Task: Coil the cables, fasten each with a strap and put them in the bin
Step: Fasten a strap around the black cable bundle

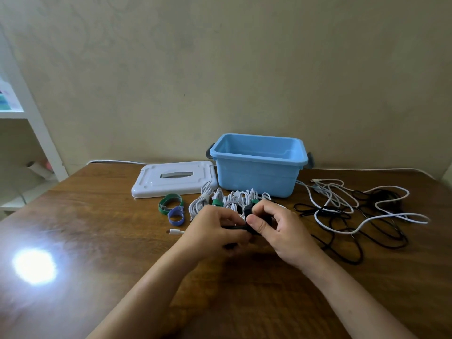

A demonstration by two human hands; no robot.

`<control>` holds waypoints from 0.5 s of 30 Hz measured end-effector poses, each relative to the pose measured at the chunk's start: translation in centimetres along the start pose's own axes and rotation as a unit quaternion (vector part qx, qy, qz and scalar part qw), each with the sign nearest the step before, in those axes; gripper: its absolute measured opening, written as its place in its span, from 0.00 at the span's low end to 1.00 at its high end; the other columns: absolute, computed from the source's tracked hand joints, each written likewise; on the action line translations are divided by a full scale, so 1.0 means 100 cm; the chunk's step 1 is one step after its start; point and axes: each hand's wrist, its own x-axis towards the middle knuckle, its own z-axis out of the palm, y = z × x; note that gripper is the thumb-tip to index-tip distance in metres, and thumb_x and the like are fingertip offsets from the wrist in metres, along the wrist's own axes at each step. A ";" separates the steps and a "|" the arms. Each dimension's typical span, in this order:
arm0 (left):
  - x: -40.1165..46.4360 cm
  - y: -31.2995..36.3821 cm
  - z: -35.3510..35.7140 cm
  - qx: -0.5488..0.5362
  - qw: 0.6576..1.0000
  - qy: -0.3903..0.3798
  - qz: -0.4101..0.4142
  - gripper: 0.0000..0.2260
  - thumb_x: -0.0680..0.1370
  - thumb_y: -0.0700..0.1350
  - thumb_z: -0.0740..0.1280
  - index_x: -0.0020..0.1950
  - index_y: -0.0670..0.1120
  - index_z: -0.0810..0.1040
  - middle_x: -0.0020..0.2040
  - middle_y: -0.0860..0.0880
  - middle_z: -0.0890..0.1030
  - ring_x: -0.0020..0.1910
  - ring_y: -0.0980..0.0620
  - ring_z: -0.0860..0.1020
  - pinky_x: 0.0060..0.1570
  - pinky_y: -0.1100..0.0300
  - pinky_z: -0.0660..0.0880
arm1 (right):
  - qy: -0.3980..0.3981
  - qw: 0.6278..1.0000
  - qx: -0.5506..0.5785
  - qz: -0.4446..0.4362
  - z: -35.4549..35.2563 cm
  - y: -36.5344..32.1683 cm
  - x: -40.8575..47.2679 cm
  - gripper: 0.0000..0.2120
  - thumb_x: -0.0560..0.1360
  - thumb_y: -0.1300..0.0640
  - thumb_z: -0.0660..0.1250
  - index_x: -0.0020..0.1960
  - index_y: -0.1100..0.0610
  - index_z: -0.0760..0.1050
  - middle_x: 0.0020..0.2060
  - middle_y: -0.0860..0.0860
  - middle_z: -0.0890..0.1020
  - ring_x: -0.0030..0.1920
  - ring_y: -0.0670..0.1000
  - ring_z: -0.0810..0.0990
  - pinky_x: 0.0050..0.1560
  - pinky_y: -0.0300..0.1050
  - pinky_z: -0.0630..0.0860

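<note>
My left hand [215,231] and my right hand [276,228] meet over the table's middle, both curled round a black coiled cable [236,227]. The right thumb and fingers pinch a black strap [247,211] at the coil's top. Just behind the hands lie several white coiled cables [232,198], some bound with green straps. A light blue bin [258,165] stands open behind them; nothing shows inside it. Loose white and black cables [354,211] sprawl to the right.
The bin's white lid [171,178] lies flat to the left of the bin. A green strap [168,203] and a purple strap [176,215] sit coiled near it. A white plug end [175,231] lies left of my left hand. Lamp glare marks the wooden table [35,265].
</note>
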 end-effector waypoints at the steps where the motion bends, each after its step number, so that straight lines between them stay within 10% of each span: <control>1: -0.003 0.002 -0.001 -0.056 0.998 -0.010 -0.027 0.06 0.74 0.40 0.76 0.50 0.44 0.85 0.41 0.45 0.87 0.37 0.48 0.85 0.39 0.57 0.83 | 0.007 1.000 0.006 -0.009 0.000 -0.001 0.000 0.04 0.79 0.46 0.68 0.46 0.42 0.76 0.43 0.36 0.80 0.49 0.38 0.78 0.45 0.27 0.70; 9: -0.006 0.005 -0.005 -0.334 0.940 -0.024 -0.070 0.09 0.79 0.39 0.69 0.55 0.35 0.80 0.46 0.37 0.84 0.42 0.43 0.84 0.40 0.57 0.83 | 0.029 0.997 0.007 -0.068 -0.007 0.004 0.001 0.04 0.76 0.46 0.73 0.44 0.41 0.78 0.44 0.39 0.80 0.50 0.45 0.80 0.50 0.38 0.75; 15: -0.005 0.000 0.001 -0.352 0.934 -0.016 -0.067 0.07 0.76 0.33 0.72 0.53 0.37 0.79 0.52 0.33 0.83 0.49 0.37 0.85 0.44 0.54 0.84 | 0.029 0.998 0.012 -0.062 -0.004 0.007 0.001 0.05 0.76 0.49 0.74 0.44 0.43 0.78 0.43 0.40 0.81 0.49 0.46 0.81 0.48 0.34 0.74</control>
